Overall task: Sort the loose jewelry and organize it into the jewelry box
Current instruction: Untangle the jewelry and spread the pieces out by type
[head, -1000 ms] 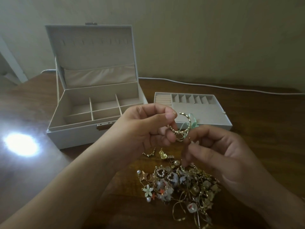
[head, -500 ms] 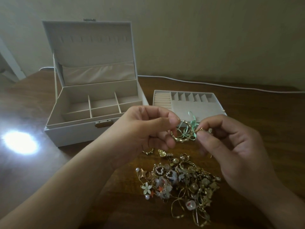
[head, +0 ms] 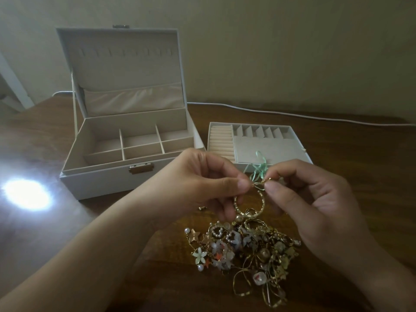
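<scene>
Overhead, both hands' grips, left [head: 202, 183] and right [head: 315, 203], pinching a gold hoop [head: 249, 207] (mint ribbon attached).

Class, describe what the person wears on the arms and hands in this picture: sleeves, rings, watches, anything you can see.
Nothing worn shows. The left hand and right hand are bare, with no rings, gloves or watch visible. Both forearms are uncovered to the picture's edge, with no sleeve in view. Fingernails look short and unpainted.

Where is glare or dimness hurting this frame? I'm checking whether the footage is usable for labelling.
Head view: a blown-out glare patch whites out the table at left; the room is dim and soft; the jewelry pile reads as a low-contrast tangle; the jewelry box stays legible.
</scene>
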`<state>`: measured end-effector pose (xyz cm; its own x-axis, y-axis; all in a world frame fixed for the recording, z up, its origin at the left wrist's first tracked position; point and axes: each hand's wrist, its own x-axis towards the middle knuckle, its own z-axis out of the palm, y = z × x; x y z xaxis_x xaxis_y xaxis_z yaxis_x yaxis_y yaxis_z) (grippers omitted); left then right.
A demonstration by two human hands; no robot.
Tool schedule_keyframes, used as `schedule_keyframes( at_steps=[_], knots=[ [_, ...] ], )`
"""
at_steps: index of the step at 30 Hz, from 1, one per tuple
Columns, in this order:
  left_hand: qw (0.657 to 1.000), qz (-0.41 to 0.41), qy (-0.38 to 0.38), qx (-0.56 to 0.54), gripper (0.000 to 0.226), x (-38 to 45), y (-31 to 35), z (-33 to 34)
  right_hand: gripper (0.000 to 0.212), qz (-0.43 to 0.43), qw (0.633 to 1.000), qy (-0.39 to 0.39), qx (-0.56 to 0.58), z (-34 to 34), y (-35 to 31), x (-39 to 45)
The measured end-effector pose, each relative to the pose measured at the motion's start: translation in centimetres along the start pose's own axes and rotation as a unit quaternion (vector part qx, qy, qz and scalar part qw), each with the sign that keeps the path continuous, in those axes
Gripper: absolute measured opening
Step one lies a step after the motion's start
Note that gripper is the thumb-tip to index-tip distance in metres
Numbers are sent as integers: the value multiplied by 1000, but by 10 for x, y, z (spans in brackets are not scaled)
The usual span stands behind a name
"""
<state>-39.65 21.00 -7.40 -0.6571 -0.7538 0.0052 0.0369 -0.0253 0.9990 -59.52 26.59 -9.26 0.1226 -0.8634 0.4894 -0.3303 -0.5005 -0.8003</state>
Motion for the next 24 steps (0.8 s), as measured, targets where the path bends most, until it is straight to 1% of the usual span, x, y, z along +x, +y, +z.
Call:
schedule_keyframes(
  at_steps=[3,5,6,8,10,13,16,18,20,23,24],
  knots=[
    [999,6,20,34,19,-2,5,-10,11,-3,1000,4,-18,0,2,0],
    [998,19,33,41,14,-4,10,-19,10,0,999,-2,-42,2,4,-2],
    [998,26,43,30,11,-4,12,-22,9,-6,997,-15,-77,4,5,-3],
    [996,38,83,-23,4,-3,14,-26,10,-37,981,-67,-180,11,4,-6],
    [988,46,132,-70,8,1,13,-26,14,-72,962,-119,-233,23,3,-10],
    [979,44,169,-107,11,6,9,-24,16,-110,946,-163,-257,42,4,-11],
    [978,36,174,-106,12,8,6,-22,17,-125,936,-200,-262,50,6,-11],
    [978,32,174,-107,11,9,4,-22,22,-126,926,-226,-273,49,4,-10],
    [979,23,171,-110,12,10,1,-23,25,-103,934,-219,-264,38,-1,-6],
    [978,9,172,-122,16,11,-1,-25,15,10,967,-141,-213,2,0,4],
    [976,7,175,-127,19,11,-1,-26,17,45,968,-123,-216,-15,4,8]
  ],
)
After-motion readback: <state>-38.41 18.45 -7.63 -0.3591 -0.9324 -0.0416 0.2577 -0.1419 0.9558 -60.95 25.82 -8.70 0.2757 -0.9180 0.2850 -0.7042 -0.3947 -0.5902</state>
